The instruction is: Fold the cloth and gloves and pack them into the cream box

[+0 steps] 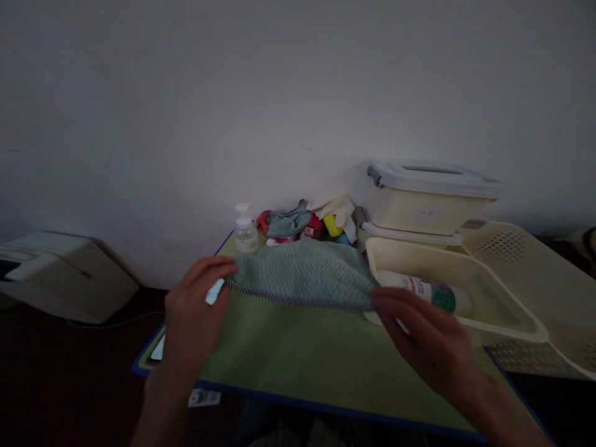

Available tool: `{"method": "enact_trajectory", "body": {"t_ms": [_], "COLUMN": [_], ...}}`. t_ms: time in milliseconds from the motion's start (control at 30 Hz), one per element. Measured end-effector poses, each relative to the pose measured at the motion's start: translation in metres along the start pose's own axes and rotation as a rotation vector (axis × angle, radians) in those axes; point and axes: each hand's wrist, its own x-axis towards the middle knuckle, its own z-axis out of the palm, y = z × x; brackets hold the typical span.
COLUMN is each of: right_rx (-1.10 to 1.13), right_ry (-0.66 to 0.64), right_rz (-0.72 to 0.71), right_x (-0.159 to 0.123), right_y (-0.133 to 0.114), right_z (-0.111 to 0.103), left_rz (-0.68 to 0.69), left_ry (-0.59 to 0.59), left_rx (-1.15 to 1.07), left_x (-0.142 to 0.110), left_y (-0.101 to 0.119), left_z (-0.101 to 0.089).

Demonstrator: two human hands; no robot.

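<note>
A grey-green textured cleaning cloth (302,273) with a striped hem is stretched out above the table. My left hand (198,304) pinches its left near corner, and my right hand (421,326) grips the right near corner. The hem runs nearly straight between the two hands, while the far side of the cloth slopes away toward the wall. Just beyond the cloth stands a clear pump bottle (246,234) with a white top. To the right, close to my right hand, a white bottle (426,292) with a green label lies in a cream bin (503,307).
The green table (298,360) has a blue edge. Against the wall lie a crumpled cloth (289,221), pale gloves (342,211) and a yellow item (332,225). Lidded boxes (419,202) are stacked behind the bin, beside a perforated basket (544,273). A phone (157,351) lies at the left edge.
</note>
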Motion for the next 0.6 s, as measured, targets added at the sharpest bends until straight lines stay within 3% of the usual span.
{"method": "enact_trajectory", "body": {"t_ms": [167,300,433,600], "right_rx": [0.008,0.037,0.106,0.140], "right_ry": [-0.168,-0.220,-0.241,-0.380], "right_rz": [0.008,0.048,0.019,0.072], "right_x": [-0.078,-0.117,-0.130,-0.136], "right_y": [-0.008,-0.012,-0.008,-0.007], "right_z": [0.035,0.051,0.049,0.033], "left_rz": [0.096,0.170,0.178,0.156], "left_ry": [-0.324,-0.561,-0.596,-0.627], "left_rx": [-0.023,0.058,0.089,-0.053], "left_x": [-0.079,-0.118,-0.133,-0.133], "left_y": [-0.022,-0.034,-0.042,-0.041], "left_z": [0.023,0.027,0.023,0.018]}}
